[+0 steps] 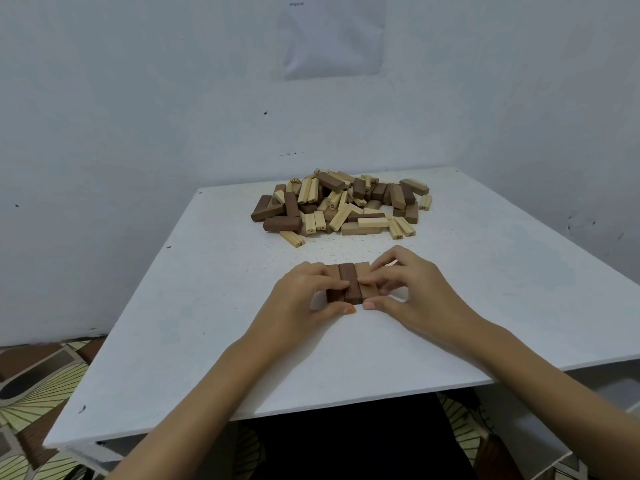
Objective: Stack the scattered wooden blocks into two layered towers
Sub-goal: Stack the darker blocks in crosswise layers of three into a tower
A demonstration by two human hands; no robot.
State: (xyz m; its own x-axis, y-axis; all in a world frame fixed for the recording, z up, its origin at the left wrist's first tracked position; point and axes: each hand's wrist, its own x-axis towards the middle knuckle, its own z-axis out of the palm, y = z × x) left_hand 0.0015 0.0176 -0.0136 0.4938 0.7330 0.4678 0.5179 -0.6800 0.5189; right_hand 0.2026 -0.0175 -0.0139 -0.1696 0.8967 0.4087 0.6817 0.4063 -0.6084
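I see the white table point(173, 323) filling most of my view, and the loose pile of blocks point(341, 206), pale and dark brown mixed, lies heaped near its far edge, about midway between the far corners. Closer in, around the middle of the table, my left hand point(298, 299) and right hand point(415, 289) close in from either side on a row of three blocks point(349, 282) lying flat and touching. The fingers of each hand curl over an outer block and both thumbs press at the near ends. I judge this to be the first layer of one tower, with nothing yet on it. If I squeeze unevenly the middle block may ride up or the row may skew, and a crooked base would tilt every layer above. Reaching over it to the pile could also knock it askew. The left block is mostly hidden under my fingers, so I cannot tell if the ends line up. The numbers on the pale blocks are mostly unreadable.
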